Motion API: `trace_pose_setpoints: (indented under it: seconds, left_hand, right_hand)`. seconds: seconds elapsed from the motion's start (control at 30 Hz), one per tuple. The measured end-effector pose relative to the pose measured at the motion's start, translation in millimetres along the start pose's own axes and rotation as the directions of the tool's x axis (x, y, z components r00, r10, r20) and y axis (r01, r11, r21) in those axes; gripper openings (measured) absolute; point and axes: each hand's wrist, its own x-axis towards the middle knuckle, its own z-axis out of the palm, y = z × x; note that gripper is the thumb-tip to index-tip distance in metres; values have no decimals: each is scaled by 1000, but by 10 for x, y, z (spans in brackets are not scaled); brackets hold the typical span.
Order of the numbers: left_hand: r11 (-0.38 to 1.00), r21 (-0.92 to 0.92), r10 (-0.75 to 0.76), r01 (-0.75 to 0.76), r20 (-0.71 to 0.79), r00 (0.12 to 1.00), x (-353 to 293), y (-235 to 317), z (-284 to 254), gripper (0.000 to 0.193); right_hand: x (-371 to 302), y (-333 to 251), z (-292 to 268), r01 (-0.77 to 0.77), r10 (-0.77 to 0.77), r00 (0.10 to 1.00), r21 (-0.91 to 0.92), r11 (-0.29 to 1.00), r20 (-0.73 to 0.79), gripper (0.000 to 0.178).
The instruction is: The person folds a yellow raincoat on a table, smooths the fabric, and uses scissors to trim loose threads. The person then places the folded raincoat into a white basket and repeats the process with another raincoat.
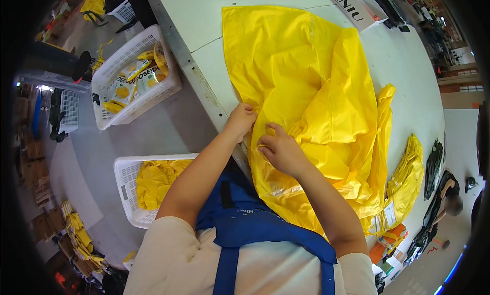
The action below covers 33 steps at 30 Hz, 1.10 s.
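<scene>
A large shiny yellow waterproof garment [286, 65] lies spread and rumpled over the white table, its near part hanging against my blue apron. At its left edge, by the table's rim, my left hand [241, 120] pinches the fabric between thumb and fingers. Just to the right, my right hand [282, 151] rests over the same garment, fingers bent and apart, with nothing visible between them. Folds bunch up to the right of this hand. A clear plastic-looking patch [286, 187] shows on the garment below it.
White baskets stand left of the table: one [138, 114] with packaged yellow items, another [127, 193] with yellow fabric. The table's metal edge [204, 86] runs beside my left arm. A printed box [357, 12] sits at the back. More folded yellow garments [408, 177] lie right; another person [449, 203] works beyond.
</scene>
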Motion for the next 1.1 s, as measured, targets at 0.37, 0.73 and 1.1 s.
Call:
trace_pose_setpoints:
  seconds: [0.37,0.73,1.1]
  left_hand:
    - [302,604,881,-737,119,459,-755,881,-405,6]
    - [0,315,872,-949,465,154,-1622,1201,132,12]
    - [-38,267,913,-963,401,75,-1711,1244,264,14]
  right_hand:
    - [-155,-96,-441,-114,209,968,502,857,-137,13]
    - [-573,-405,-917,36,224,819,437,899,-528,14]
    - [-844,-511,-1040,99,216,907,681,725,-361,12]
